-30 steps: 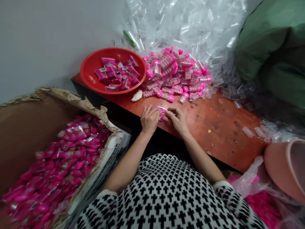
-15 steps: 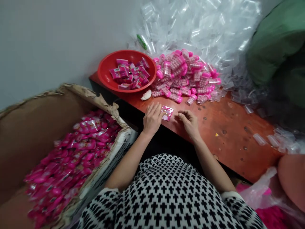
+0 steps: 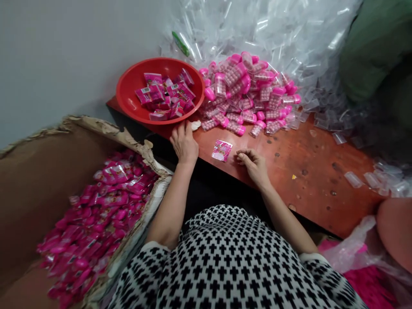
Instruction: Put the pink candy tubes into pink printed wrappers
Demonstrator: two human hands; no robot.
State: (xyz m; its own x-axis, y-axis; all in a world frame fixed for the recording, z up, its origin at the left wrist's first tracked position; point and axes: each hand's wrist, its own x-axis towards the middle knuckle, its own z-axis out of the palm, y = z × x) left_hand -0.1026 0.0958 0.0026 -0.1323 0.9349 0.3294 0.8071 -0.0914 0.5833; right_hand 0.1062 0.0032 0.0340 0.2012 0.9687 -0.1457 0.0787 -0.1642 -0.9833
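A flat pink packet [image 3: 222, 150] lies by itself on the reddish wooden table [image 3: 309, 193]. To its left, my left hand [image 3: 184, 145] is at the table edge, fingers apart and touching or close to a small white wad [image 3: 195, 125]. My right hand [image 3: 252, 164] rests just right of the packet, thumb and fingertips pinched together; whatever may be between them is too small to make out. Beyond my left hand stands a red bowl [image 3: 128, 105] with several pink packets inside. Behind the flat packet are piled clear tubes of pink beads with pink caps [image 3: 236, 128].
An open cardboard box [image 3: 41, 163] full of pink packages stands at the lower left. Empty clear tubes [image 3: 273, 25] heap up at the back, with a green cloth [image 3: 370, 51] at the right. A plastic bag [image 3: 357, 246] and a pink rounded object [image 3: 395, 231] are at lower right.
My left hand has left the flat packet and moved left to the white wad near the bowl. My right hand stays pinched beside the packet. The view has shifted slightly.
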